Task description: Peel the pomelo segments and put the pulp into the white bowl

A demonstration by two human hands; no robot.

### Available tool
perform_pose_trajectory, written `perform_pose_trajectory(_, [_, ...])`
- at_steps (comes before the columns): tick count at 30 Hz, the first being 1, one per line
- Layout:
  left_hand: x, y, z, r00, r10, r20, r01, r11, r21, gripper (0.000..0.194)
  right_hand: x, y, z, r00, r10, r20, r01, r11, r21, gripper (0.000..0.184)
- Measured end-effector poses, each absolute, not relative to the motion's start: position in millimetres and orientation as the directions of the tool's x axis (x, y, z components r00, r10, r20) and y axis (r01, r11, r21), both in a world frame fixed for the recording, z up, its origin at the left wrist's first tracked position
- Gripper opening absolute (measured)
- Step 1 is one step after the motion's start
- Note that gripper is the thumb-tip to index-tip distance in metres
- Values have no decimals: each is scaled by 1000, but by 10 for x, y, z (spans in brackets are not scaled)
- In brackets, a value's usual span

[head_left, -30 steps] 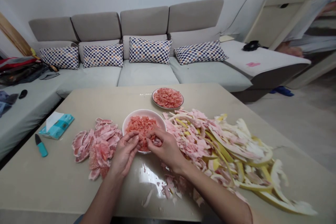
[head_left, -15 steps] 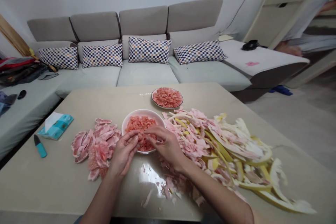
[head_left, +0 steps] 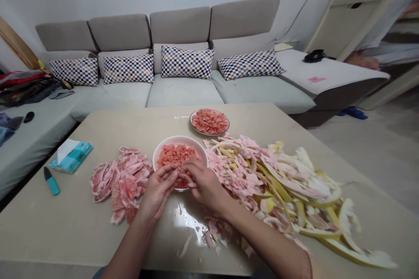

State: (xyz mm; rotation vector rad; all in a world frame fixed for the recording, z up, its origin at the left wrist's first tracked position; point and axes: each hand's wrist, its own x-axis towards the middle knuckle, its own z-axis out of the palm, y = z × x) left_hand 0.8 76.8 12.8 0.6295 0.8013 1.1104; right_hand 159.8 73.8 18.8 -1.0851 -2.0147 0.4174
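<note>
My left hand (head_left: 157,192) and my right hand (head_left: 203,183) meet over the near rim of a white bowl (head_left: 165,144) filled with pink pomelo flesh. Both hands have their fingers curled and pinched together on a small piece of pomelo (head_left: 181,178) between them. A pile of unpeeled pink segments (head_left: 119,181) lies just left of my left hand. A large heap of yellow rind and pink membrane (head_left: 278,183) spreads out to the right of my right forearm.
A second plate of pomelo flesh (head_left: 209,121) stands behind the bowl. A tissue pack (head_left: 70,156) and a teal knife (head_left: 51,180) lie at the table's left. Scraps (head_left: 209,235) litter the near edge. A grey sofa (head_left: 183,91) stands beyond; a person (head_left: 376,48) is at far right.
My hands stayed over the bowl's near rim, fingers shifting a little as they work the piece. The right hand drew slightly closer to the left.
</note>
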Motion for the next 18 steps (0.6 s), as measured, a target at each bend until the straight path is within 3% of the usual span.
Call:
perform_pose_trajectory(4, [-14,786,117,196,945,-261,-602,326,729,28,1592,758,166,-296,810,507,595,571,-566,25])
perform_pose_trajectory(10, [-56,818,118,203,938,-281,-662,343,666,24,1678,808,183,-201,847,492,512,519,-684,27])
perform_pose_trajectory(18, [-17,821,106,211,946,-245,-644,324,693,20,1592,750,262,-152,868,473,384,493,-781,16])
